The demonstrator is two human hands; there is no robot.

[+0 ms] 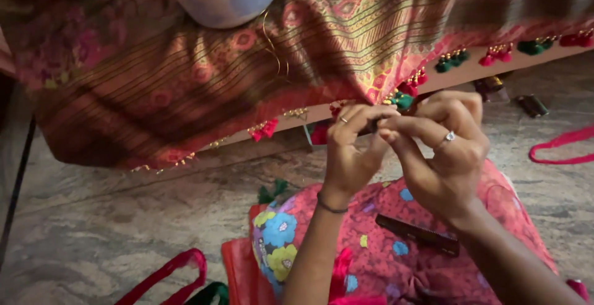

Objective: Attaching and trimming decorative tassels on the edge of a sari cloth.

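packages: none in view.
labels: none in view.
signs: none in view.
screens: none in view.
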